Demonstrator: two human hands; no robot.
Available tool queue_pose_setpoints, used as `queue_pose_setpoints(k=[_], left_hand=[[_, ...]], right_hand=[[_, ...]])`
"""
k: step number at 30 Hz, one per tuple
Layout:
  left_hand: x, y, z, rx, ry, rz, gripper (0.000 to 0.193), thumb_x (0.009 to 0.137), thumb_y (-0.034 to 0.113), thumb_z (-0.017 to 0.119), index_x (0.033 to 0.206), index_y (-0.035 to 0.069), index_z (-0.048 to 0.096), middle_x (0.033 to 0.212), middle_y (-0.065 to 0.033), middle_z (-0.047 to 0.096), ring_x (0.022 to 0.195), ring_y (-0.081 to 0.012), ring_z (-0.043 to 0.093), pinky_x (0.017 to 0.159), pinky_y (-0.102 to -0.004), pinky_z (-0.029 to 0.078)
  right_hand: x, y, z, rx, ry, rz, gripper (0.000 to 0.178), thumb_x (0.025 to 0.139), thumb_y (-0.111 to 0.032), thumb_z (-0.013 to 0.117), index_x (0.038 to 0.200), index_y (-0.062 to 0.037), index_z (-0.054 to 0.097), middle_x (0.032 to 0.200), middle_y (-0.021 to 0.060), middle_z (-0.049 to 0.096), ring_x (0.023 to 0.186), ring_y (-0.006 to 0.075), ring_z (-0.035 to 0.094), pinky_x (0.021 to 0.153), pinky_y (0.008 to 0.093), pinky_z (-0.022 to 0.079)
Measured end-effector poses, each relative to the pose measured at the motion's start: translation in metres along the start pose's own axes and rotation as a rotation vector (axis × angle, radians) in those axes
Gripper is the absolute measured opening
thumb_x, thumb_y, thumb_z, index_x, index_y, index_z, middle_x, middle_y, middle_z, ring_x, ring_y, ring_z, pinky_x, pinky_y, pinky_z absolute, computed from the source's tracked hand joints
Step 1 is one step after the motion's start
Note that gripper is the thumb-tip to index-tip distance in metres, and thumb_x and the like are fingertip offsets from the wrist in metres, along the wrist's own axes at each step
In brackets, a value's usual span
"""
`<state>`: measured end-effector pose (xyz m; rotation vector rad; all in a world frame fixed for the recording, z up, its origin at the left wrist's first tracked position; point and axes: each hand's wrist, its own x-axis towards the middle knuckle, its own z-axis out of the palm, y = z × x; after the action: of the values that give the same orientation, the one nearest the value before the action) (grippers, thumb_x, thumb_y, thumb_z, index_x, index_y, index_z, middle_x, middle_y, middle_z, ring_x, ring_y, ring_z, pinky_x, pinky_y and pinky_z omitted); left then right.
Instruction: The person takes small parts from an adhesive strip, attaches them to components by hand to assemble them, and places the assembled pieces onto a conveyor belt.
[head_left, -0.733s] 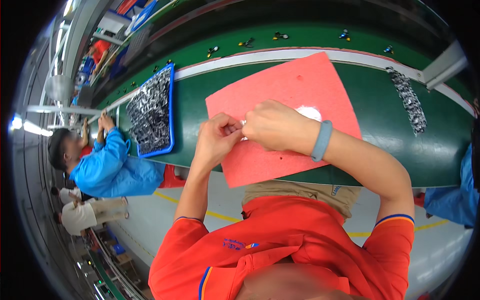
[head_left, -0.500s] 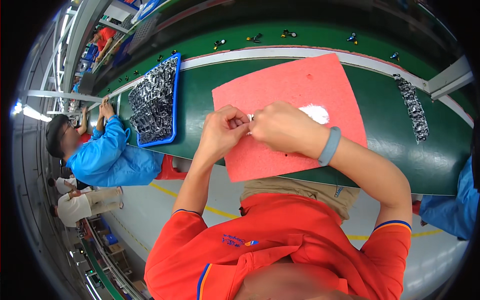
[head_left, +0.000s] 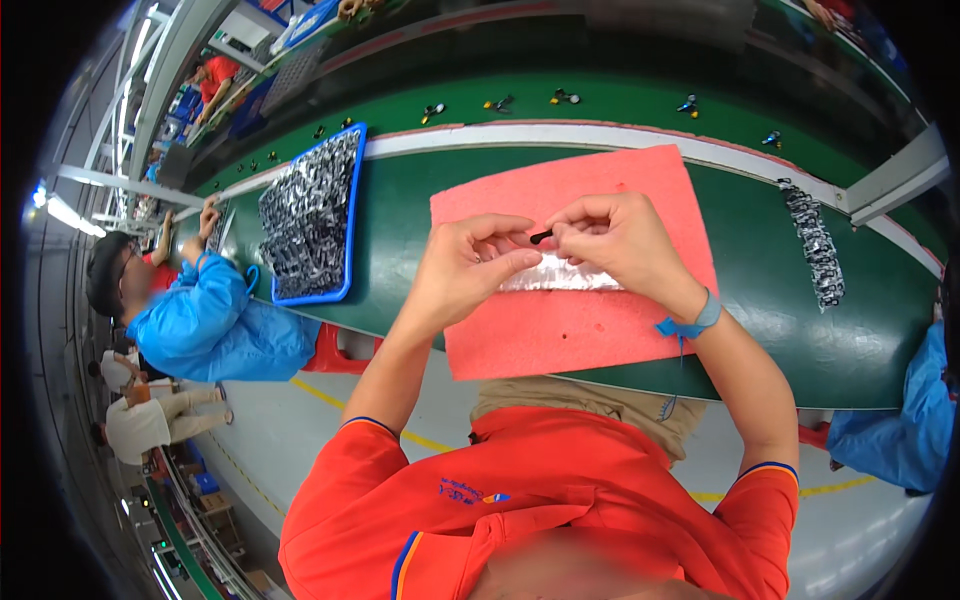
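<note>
My right hand [head_left: 622,247] pinches a small black part [head_left: 541,237] between thumb and fingertips. Close beside the part, my left hand [head_left: 474,264] has its thumb and index finger apart; whether a fingertip touches the part is hard to tell. Under both hands lies a shiny silver strip [head_left: 560,275], partly covered by my fingers. It rests on a pink foam mat [head_left: 510,345] on the green bench. A blue band [head_left: 692,322] circles my right wrist.
Left of the mat, a blue tray [head_left: 352,230] holds many small black and silver parts. A row of similar parts [head_left: 812,245] lies at right. Behind a white rail, small parts [head_left: 565,97] sit on a green belt. A co-worker in blue [head_left: 215,320] sits at left.
My hands were close together over the silver strip; they have moved slightly apart, the right one turned, uncovering more of the strip. The black part now shows at my right fingertips.
</note>
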<state>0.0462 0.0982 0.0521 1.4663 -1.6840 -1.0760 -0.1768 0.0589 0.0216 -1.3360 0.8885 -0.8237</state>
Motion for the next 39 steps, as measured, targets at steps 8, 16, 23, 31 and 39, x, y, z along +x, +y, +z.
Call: queue_pose_setpoints(k=[8,16,23,31,39], left_hand=[[0.059,0.012,0.032,-0.225,-0.152,0.012,0.017,0.094,0.005,0.078,0.108,-0.004,0.079,0.095,-0.0071,0.078,0.081,-0.0089,0.069,0.073,-0.0234,0.056],[0.209,0.04,0.067,0.415,-0.108,0.483,0.025,0.092,0.006,0.074,0.116,0.005,0.079,0.096,-0.0091,0.077,0.082,-0.0185,0.071,0.074,-0.0318,0.055],[0.282,0.033,0.126,0.7,-0.244,0.622,0.033,0.086,0.008,0.077,0.119,0.007,0.078,0.096,-0.0167,0.076,0.084,-0.0309,0.073,0.079,-0.0413,0.057],[0.239,0.039,0.102,-0.194,-0.215,0.014,0.011,0.096,0.009,0.074,0.099,-0.001,0.074,0.088,-0.0051,0.074,0.078,-0.0127,0.07,0.068,-0.0246,0.058],[0.11,0.009,0.068,-0.655,-0.255,-0.183,0.013,0.1,0.013,0.072,0.107,0.001,0.072,0.092,-0.0064,0.075,0.08,-0.0122,0.073,0.068,-0.0257,0.061]], right_hand=[[-0.014,0.008,-0.032,0.008,0.176,-0.177,0.015,0.098,-0.008,0.073,0.103,0.0052,0.077,0.087,0.0082,0.077,0.077,0.0112,0.072,0.067,0.0241,0.058],[-0.009,0.021,-0.069,-0.262,0.525,-0.257,0.015,0.095,-0.013,0.074,0.097,0.0024,0.074,0.083,0.0109,0.077,0.072,0.0154,0.073,0.067,0.0296,0.057],[-0.004,0.029,-0.068,-0.304,0.561,-0.212,0.017,0.096,-0.014,0.073,0.094,0.003,0.071,0.081,0.0114,0.075,0.071,0.0177,0.072,0.067,0.0314,0.056],[-0.003,0.029,-0.071,-0.181,0.761,-0.382,0.015,0.098,-0.013,0.072,0.099,0.0019,0.068,0.087,0.0101,0.072,0.075,0.0143,0.069,0.068,0.0295,0.056],[-0.008,0.017,-0.038,-0.212,0.699,-0.527,0.008,0.1,-0.006,0.069,0.101,0.0013,0.065,0.098,0.0086,0.07,0.082,0.0159,0.07,0.069,0.0277,0.057]])
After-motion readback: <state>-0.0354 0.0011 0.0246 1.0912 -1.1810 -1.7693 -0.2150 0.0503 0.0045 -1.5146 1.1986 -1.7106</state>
